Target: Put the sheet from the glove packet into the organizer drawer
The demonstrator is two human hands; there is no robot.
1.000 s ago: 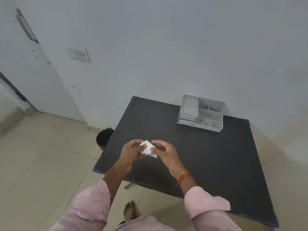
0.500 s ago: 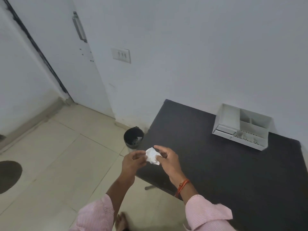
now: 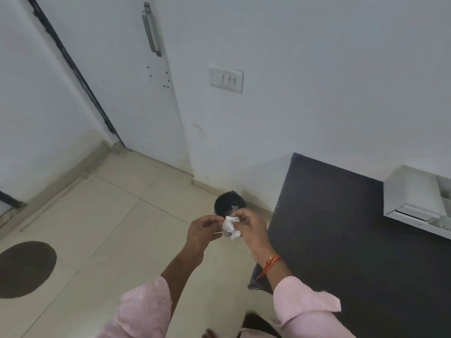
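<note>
A crumpled white packet (image 3: 231,230) is pinched between my left hand (image 3: 203,231) and my right hand (image 3: 251,226), held over the floor just in front of a black bin (image 3: 228,204). Both hands grip the packet from either side. The white organizer (image 3: 410,196) stands on the black table (image 3: 341,240) at the far right, against the wall, partly cut off by the frame edge. A drawer front shows low on its left side. I cannot make out a separate sheet.
The bin stands on the tiled floor by the table's left corner, near the wall. A white door with a metal handle (image 3: 151,30) is at the back left. A dark round mat (image 3: 24,269) lies on the floor at left.
My view has swung left, away from the table. Both hands carried the packet leftward off the table and now hold it above the floor beside the bin.
</note>
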